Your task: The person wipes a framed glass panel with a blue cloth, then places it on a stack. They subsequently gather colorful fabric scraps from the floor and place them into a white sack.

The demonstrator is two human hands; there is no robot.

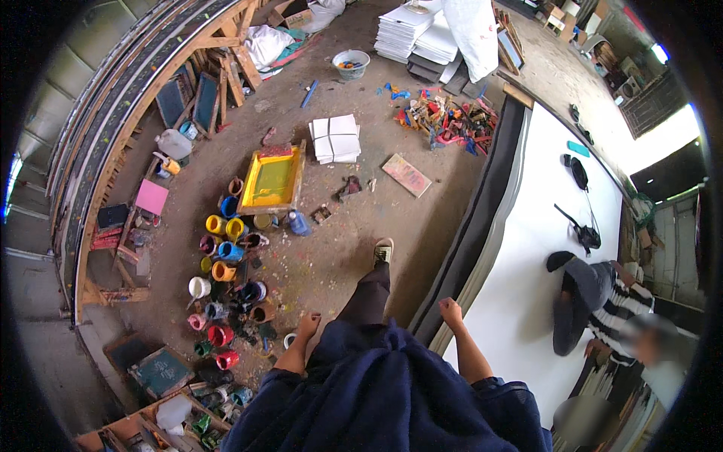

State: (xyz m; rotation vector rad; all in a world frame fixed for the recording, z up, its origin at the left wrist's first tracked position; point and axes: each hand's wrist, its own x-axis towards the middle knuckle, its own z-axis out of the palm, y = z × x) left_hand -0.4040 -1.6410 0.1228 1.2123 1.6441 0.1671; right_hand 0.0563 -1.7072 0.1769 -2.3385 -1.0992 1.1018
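My left hand point(309, 325) hangs beside my dark trousers, its fingers curled in, with nothing seen in it. It is nearest to the paint pots on the floor, including a brown one point(263, 311), but apart from them. My right hand point(451, 312) is loosely closed beside the long white-topped table point(503, 273), and nothing shows in it. One foot in a shoe point(384, 251) is forward on the stained floor. Ahead lie a wooden screen-printing frame point(273, 179) with yellow ink and a tied stack of white paper point(334, 138).
Several open paint pots point(224, 271) crowd the floor at left. A painted board point(407, 175), a heap of coloured scraps point(452, 120) and a grey basin point(351, 64) lie farther off. A person in a striped top point(621, 307) sits on the table's right side, near black bags point(586, 237).
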